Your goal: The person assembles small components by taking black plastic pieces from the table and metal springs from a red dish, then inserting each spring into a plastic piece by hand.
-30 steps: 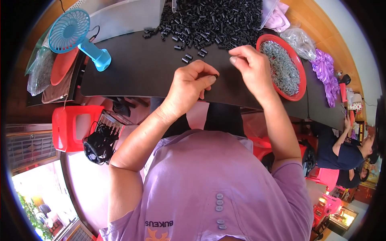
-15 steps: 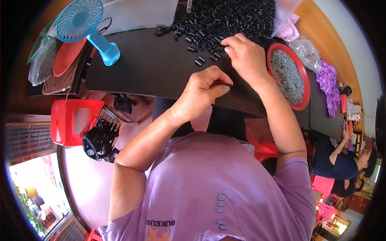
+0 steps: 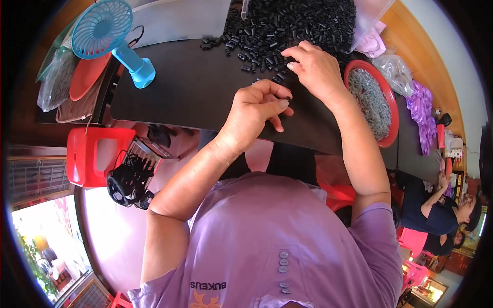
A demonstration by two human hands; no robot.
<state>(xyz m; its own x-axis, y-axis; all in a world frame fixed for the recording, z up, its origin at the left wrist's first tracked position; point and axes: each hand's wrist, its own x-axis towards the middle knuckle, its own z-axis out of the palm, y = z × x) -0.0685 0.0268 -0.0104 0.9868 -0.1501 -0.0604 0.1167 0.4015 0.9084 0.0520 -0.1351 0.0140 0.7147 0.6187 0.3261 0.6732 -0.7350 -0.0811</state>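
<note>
While the left hand (image 3: 257,107) pinches a small black piece (image 3: 289,98), its long way too hidden to tell, the right hand (image 3: 317,72), thumb and finger apart, is nearer the black pile (image 3: 295,28), just ahead of its fingertips.

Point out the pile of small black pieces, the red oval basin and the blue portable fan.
Pile of small black pieces (image 3: 295,25), head view: its middle.
Red oval basin (image 3: 394,114), head view: right rim.
Blue portable fan (image 3: 126,56), head view: handle.

Purple shirt (image 3: 246,226), short sleeves (image 3: 377,226), round buttons (image 3: 283,262)
</note>
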